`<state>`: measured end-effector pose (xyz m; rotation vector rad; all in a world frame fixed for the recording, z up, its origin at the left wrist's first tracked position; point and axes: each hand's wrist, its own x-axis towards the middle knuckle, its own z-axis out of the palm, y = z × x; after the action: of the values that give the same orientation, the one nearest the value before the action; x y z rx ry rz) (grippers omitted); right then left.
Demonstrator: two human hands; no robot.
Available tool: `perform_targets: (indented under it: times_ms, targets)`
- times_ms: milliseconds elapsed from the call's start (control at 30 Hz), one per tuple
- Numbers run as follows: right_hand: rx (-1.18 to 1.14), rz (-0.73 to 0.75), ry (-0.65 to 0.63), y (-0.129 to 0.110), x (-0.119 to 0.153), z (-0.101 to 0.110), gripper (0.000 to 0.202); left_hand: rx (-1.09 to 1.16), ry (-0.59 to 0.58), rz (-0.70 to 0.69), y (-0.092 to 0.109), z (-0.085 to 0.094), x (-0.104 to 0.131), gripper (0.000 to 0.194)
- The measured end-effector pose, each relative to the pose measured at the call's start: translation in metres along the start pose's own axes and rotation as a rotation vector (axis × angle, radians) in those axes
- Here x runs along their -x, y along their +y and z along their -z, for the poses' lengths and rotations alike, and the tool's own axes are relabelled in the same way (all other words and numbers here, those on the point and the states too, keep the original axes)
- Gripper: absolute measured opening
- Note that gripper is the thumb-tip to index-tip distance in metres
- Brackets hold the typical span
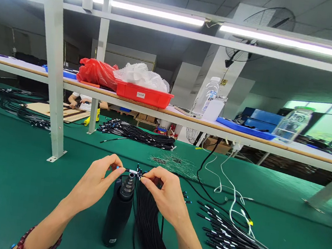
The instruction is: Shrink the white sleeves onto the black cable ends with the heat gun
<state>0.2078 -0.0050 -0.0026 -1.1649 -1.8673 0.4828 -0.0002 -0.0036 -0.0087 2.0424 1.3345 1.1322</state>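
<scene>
Thumb and fingers of my left hand (97, 181) pinch the tip of a black cable end (131, 171) that has a white band. On its right, my right hand (167, 192) pinches at the same cable end, where several dark tips cluster between the hands. Just below the cable end stands a black heat gun (119, 212), its metal nozzle pointing up. A thick bundle of black cables (149, 220) runs down the green table (77, 239) beneath my right hand. What exactly the right fingertips hold is too small to tell.
Banded cables (230, 243) lie at the right, another bundle (137, 133) farther back. White cords (233, 186) cross the table. A shelf (185, 121) above holds a red tray (143, 95) and bottles. A white post (53, 64) stands left; behind it are a person's hands (75, 102).
</scene>
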Motion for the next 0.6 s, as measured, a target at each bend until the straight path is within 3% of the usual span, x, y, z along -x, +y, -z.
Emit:
perform_targets:
  times_ms: [233, 400, 600]
  targets:
    - [0.052, -0.013, 0.057, -0.002, -0.004, 0.000, 0.011, -0.031, 0.018, -0.018, -0.006, -0.002, -0.002, 0.020]
    - [0.011, -0.005, 0.051, -0.001, 0.002, -0.002, 0.011, -0.024, 0.037, -0.017, -0.001, 0.000, 0.003, 0.031]
    - [-0.068, -0.027, 0.046, 0.007, 0.006, -0.001, 0.031, 0.060, 0.125, 0.016, 0.002, 0.006, 0.015, 0.038]
